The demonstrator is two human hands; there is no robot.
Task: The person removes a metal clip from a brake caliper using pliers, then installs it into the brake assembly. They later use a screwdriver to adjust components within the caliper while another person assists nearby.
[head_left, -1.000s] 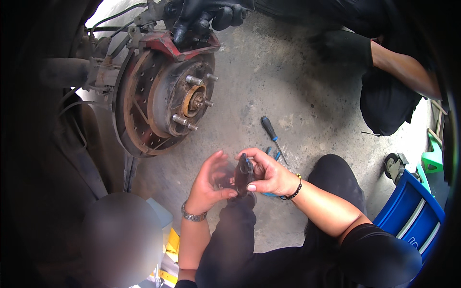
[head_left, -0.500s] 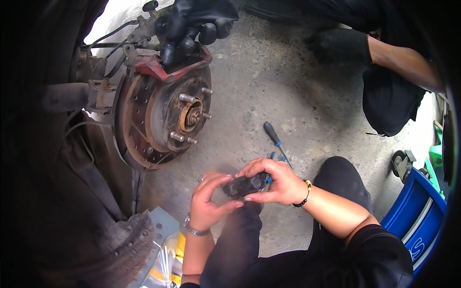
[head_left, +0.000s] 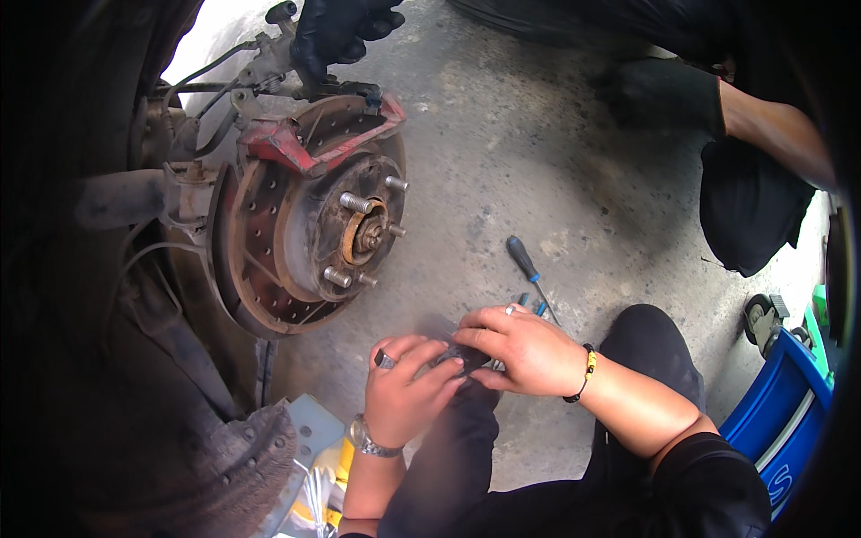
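Above my left thigh, my left hand [head_left: 405, 384] and my right hand [head_left: 529, 350] come together around a black block-like part [head_left: 468, 360] that looks like a brake pad. Fingers of both hands cover most of it, so its exact shape is hard to see. My left fingertips press on its near left end. My right fingers and thumb pinch its right side. To the upper left stands a rusty drilled brake disc [head_left: 260, 206] with bare wheel studs and a red caliper bracket [head_left: 336, 148] over its top.
A co-worker's black-gloved hand [head_left: 345, 36] is above the bracket; another dark glove [head_left: 659, 99] rests at upper right. A screwdriver [head_left: 523, 258] lies on the concrete beyond my right hand. A blue creeper [head_left: 776, 386] with a caster is at the right, a grey-blue stand [head_left: 314, 426] at lower left.
My left fingers have closed over the black part and my right hand has turned over it, hiding more of it. The co-worker's glove has lifted up off the bracket, uncovering the disc's top.
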